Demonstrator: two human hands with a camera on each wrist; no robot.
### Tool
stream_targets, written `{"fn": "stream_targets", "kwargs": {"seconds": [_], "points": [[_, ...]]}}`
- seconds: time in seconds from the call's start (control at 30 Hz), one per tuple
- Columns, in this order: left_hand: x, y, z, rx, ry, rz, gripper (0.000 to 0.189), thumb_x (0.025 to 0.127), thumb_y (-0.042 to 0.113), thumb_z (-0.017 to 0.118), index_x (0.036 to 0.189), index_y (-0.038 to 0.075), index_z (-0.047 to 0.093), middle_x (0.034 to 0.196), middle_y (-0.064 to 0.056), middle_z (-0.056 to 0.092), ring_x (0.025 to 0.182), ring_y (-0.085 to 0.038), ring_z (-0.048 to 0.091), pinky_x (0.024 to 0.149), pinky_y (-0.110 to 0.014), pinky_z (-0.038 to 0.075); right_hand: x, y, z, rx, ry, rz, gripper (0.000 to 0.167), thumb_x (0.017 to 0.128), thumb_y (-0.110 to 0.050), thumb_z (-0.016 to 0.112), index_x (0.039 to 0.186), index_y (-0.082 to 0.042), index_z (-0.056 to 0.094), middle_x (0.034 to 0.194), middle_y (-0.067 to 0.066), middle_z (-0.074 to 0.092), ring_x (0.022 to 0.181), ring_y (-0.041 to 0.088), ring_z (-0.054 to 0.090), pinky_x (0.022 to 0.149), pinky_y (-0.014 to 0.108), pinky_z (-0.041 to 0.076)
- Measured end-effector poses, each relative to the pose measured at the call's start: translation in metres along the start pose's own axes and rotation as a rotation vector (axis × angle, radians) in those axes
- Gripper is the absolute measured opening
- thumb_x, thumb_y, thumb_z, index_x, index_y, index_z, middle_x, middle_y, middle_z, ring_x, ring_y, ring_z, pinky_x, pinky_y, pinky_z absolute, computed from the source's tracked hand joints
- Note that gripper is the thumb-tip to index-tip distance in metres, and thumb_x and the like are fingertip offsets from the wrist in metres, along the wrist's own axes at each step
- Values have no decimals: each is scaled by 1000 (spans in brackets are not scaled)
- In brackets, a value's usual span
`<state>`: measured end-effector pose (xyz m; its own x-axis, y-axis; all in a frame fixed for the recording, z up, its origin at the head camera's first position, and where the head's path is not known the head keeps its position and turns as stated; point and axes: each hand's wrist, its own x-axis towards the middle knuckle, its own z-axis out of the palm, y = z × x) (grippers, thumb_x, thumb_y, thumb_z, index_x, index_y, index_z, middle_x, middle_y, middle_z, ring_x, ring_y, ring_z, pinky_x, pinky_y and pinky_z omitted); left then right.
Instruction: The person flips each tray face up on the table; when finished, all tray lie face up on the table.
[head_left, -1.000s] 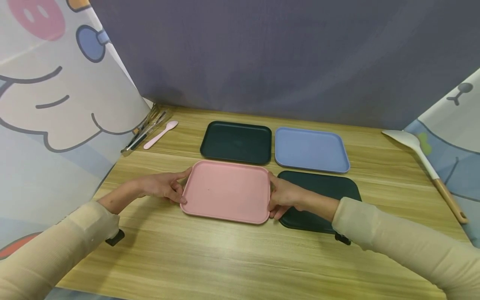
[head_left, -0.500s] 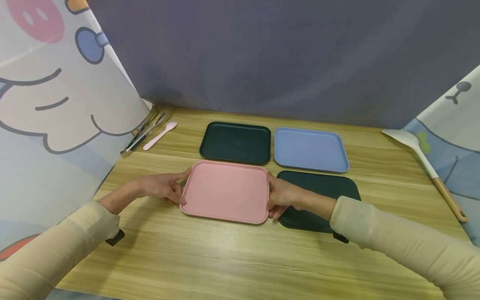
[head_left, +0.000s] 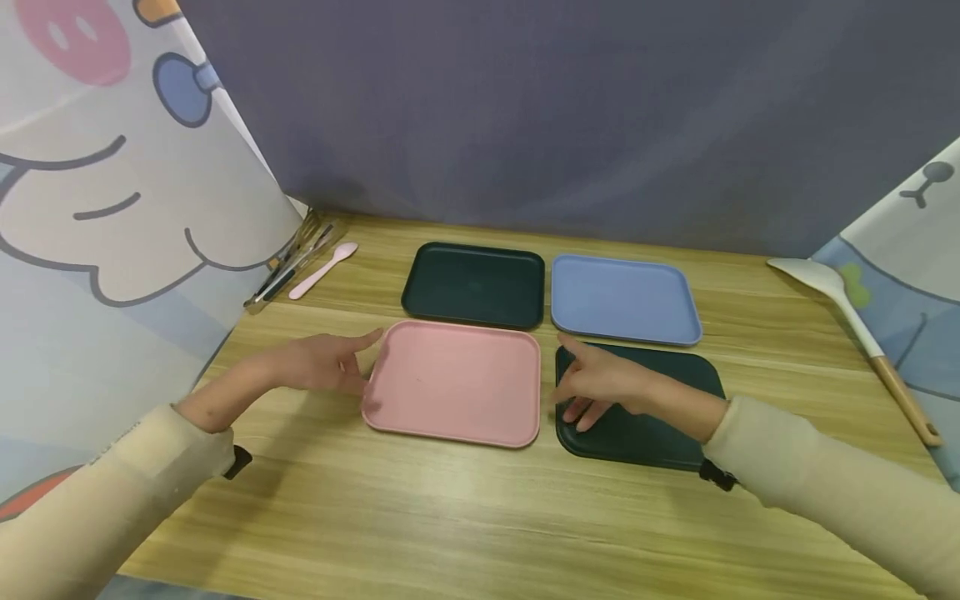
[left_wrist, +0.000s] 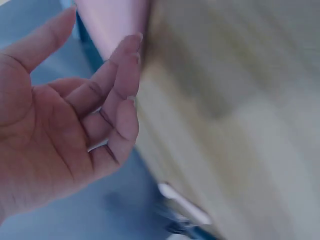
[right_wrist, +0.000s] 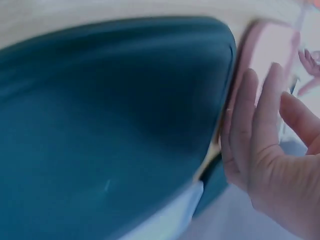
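Observation:
A pink tray [head_left: 453,383] lies flat on the wooden table, front left among a block of trays. At its left edge is my left hand [head_left: 318,364], fingers loosely bent and holding nothing; the left wrist view shows the bare palm [left_wrist: 50,130] with the pink tray just beyond the fingertips. My right hand [head_left: 603,379] hovers over the left part of the front dark green tray [head_left: 660,433], apart from the pink tray, its fingers relaxed and gripping nothing. Behind these lie another dark green tray [head_left: 474,285] and a blue tray [head_left: 624,300].
At the back left lie a pink spoon [head_left: 324,271] and several metal and dark utensils [head_left: 288,267]. Along the right side rests a long white spoon with a wooden handle [head_left: 855,325]. A grey curtain [head_left: 525,117] hangs behind the table [head_left: 450,517].
Both hands have let go of the pink tray. The right hand has moved right, over the dark green tray; the left has drawn slightly left. The trays stay in place.

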<state>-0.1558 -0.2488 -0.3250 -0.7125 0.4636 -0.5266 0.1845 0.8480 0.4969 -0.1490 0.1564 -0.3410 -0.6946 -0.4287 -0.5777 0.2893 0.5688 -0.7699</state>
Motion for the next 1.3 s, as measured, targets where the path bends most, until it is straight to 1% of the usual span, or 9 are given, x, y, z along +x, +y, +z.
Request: {"fn": "stream_targets", "kwargs": {"seconds": [0.13, 0.23, 0.43, 0.6, 0.77, 0.87, 1.03, 1.13, 1.3], "points": [[-1, 27, -4, 35, 71, 38, 79, 100, 39, 62, 161, 11, 21, 108, -2, 72, 95, -15, 65, 80, -34, 51, -24, 9, -30, -171, 80, -39, 99, 96, -27, 67, 163, -18, -5, 126, 23, 49, 86, 26, 68, 66, 40, 60], [10, 49, 7, -62, 30, 96, 73, 101, 37, 60, 161, 14, 24, 108, -4, 72, 91, -18, 63, 75, -33, 48, -38, 26, -52, -399, 178, -58, 95, 98, -35, 65, 163, -12, 0, 133, 29, 47, 84, 28, 64, 66, 40, 56], [44, 97, 41, -33, -61, 185, 74, 100, 40, 60, 161, 18, 24, 99, 5, 74, 84, -9, 62, 79, -30, 48, -66, 64, -94, -753, 316, -49, 93, 98, -44, 63, 159, 3, 11, 132, 39, 52, 110, 50, 60, 79, 53, 51], [70, 136, 55, -44, -96, 149, 85, 99, 48, 58, 163, 20, 9, 88, 7, 76, 85, -14, 68, 87, -32, 47, -85, 87, -119, -618, 213, 84, 101, 97, -47, 63, 159, 3, 0, 111, 28, 60, 80, 30, 63, 62, 43, 53], [93, 166, 62, -14, -104, 112, 97, 97, 50, 61, 163, 13, -1, 78, 0, 76, 72, -17, 69, 71, -29, 47, -97, 108, -128, -365, 55, 214, 106, 98, -46, 62, 159, -8, -15, 85, 9, 50, 66, 15, 49, 54, 33, 48], [106, 178, 68, 66, -89, 86, 102, 95, 54, 63, 163, 11, 0, 70, 0, 72, 64, -16, 65, 61, -28, 44, -100, 118, -130, -317, 29, 226, 107, 97, -44, 63, 159, -11, -17, 84, 4, 47, 62, 14, 45, 52, 33, 48], [123, 191, 73, 300, -33, 27, 104, 91, 63, 61, 163, 10, 8, 65, 3, 58, 60, -13, 54, 60, -29, 41, -101, 128, -132, -279, 36, 200, 109, 97, -39, 66, 159, -12, -19, 105, 11, 58, 81, 22, 63, 62, 41, 57], [130, 194, 73, 353, -40, 6, 103, 92, 63, 59, 162, 5, 12, 79, -1, 66, 69, -14, 57, 67, -30, 45, -100, 131, -133, -241, 23, 182, 109, 97, -36, 66, 159, -12, -20, 105, 12, 60, 85, 23, 64, 65, 43, 58], [137, 198, 74, 430, -39, -39, 100, 92, 66, 57, 160, 4, 19, 134, -10, 64, 108, -20, 64, 92, -37, 51, -98, 133, -132, -202, 14, 176, 108, 97, -34, 66, 159, -14, -20, 93, 9, 56, 76, 19, 60, 64, 41, 59]]}}
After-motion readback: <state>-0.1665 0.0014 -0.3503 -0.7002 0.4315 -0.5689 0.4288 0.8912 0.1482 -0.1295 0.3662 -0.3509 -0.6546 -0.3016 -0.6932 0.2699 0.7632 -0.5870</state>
